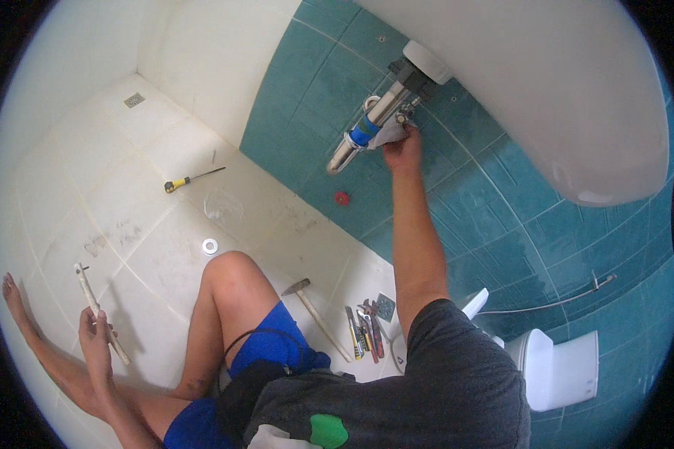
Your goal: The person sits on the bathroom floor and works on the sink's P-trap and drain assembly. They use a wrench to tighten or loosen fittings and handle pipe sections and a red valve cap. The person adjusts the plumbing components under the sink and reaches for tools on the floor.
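Observation:
My left hand [95, 334], at the lower left, is closed round a slim off-white rod [87, 289] with a small dark pin near its upper end; its exact kind is unclear. My right hand [403, 153] reaches up under the white basin [577, 112], fingers closed on a white cloth [387, 135]. This cloth lies against the chrome drain pipe [342, 156], just below a small metal valve [402, 117]. A blue band [364, 132] wraps the pipe. My right fingertips are partly hidden by the cloth.
On the pale floor lie a yellow-black screwdriver [178, 184], a white ring [210, 246], a hammer [314, 314] and several hand tools [366, 333]. A floor drain [384, 307] is beside them. A red knob [341, 198] is on the teal wall; a white toilet [562, 367] stands right.

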A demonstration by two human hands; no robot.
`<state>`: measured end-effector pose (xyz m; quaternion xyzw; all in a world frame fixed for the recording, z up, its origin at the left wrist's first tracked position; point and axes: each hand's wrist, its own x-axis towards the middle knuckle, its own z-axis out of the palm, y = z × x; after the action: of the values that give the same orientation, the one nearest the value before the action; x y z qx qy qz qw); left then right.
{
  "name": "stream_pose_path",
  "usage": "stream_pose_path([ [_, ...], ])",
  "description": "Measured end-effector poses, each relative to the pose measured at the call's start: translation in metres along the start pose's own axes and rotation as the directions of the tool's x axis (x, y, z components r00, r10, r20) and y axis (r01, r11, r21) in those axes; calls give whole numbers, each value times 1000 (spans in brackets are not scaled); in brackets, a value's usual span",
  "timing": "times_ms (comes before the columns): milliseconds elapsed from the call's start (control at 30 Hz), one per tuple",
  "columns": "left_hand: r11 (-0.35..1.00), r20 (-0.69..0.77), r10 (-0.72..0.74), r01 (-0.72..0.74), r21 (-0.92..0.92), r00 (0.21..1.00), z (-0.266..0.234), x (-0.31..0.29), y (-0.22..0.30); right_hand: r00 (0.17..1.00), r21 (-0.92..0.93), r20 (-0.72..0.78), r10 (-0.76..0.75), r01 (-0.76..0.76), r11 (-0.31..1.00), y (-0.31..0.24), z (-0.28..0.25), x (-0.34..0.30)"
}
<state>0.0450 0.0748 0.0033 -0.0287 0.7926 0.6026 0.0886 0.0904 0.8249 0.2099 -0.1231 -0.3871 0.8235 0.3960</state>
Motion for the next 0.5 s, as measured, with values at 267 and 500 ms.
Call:
stream_pose_path([
  [267,999,-18,-31,32,37,999,-5,-4,-7,817,-595,41,-576,483,643,-41,-3,-22],
  [500,999,-81,-3,6,36,997,-10,-13,-11,662,-940,277,-697,336,-54,-22,-6,-67],
])
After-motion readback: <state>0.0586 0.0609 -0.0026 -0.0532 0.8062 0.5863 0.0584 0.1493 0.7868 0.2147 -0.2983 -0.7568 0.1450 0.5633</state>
